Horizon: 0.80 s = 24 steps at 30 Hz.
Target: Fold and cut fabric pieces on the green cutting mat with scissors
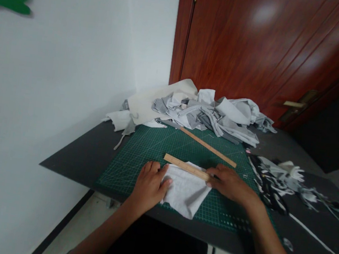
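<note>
A piece of light grey fabric (184,192) lies on the green cutting mat (121,166), its lower corner hanging toward the near edge. Across the fabric's far edge rests a wooden ruler (180,163), slightly slanted. My left hand (151,182) is at the fabric's left edge, fingers bent and thumb on the cloth, close to the ruler. With its fingers closed, my right hand (227,182) grips the ruler's right end over the fabric's right corner. Farther back on the mat lies a second wooden ruler (208,146), touched by neither hand.
A heap of grey and white fabric pieces (220,112) covers the back of the dark table (72,164), beside a cream sheet (147,103). Black-handled scissors (272,197) and scraps (287,174) lie at the right. A white wall (71,69) and a wooden door (243,49) stand behind.
</note>
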Each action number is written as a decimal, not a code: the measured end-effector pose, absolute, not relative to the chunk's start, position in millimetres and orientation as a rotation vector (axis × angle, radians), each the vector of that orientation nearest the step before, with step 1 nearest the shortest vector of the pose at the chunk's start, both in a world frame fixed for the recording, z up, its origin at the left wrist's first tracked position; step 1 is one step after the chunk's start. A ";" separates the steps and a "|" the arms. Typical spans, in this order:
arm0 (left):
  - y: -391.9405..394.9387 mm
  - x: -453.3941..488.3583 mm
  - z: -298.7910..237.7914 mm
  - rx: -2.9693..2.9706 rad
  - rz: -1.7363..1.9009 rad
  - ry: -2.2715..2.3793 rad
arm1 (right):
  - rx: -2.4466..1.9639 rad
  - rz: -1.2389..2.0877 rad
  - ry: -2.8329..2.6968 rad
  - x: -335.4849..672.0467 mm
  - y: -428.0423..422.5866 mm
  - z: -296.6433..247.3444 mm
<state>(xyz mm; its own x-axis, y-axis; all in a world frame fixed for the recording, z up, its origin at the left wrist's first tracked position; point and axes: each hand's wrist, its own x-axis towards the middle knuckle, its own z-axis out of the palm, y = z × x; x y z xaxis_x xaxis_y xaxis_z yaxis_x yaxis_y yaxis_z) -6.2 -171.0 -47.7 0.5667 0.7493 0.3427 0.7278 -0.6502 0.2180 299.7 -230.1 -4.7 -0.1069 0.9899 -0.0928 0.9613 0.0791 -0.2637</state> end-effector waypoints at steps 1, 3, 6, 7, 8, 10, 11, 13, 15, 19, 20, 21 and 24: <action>-171.0 -6.1 -48.0 2.734 0.644 1.283 | -1.975 0.399 -2.235 297.0 -229.6 -5.4; -171.1 -6.0 -48.3 2.735 0.658 1.264 | -1.881 0.399 -2.248 288.0 -227.7 -7.1; -170.0 -6.5 -48.2 2.729 0.671 1.269 | -1.749 0.435 -2.216 276.3 -224.5 -9.4; -169.0 -6.9 -48.2 2.723 0.679 1.284 | -1.710 0.475 -2.205 275.6 -224.1 -9.8; -167.7 -7.6 -48.1 2.714 0.694 1.304 | -1.682 0.523 -2.200 277.2 -224.1 -9.8; -164.6 -9.3 -47.8 2.694 0.725 1.348 | -1.670 0.626 -2.199 286.4 -225.6 -9.2; -163.2 -10.2 -47.5 2.683 0.735 1.370 | -1.687 0.677 -2.199 292.8 -226.7 -8.6; -161.0 -11.8 -46.7 2.661 0.743 1.409 | -1.740 0.765 -2.194 305.8 -228.8 -7.6; -160.2 -12.7 -46.0 2.647 0.745 1.431 | -1.780 0.825 -2.201 314.9 -230.0 -7.2; -161.6 -11.7 -46.5 2.664 0.753 1.434 | -1.885 0.745 -2.249 315.0 -230.3 -6.6; -161.9 -11.1 -47.2 2.672 0.751 1.431 | -1.921 0.692 -2.258 311.8 -230.1 -6.4; -162.0 -10.5 -48.1 2.678 0.752 1.420 | -1.956 0.630 -2.260 307.5 -229.8 -6.2; -160.9 -9.7 -50.8 2.681 0.795 1.289 | -2.024 0.444 -2.244 290.2 -227.9 -6.6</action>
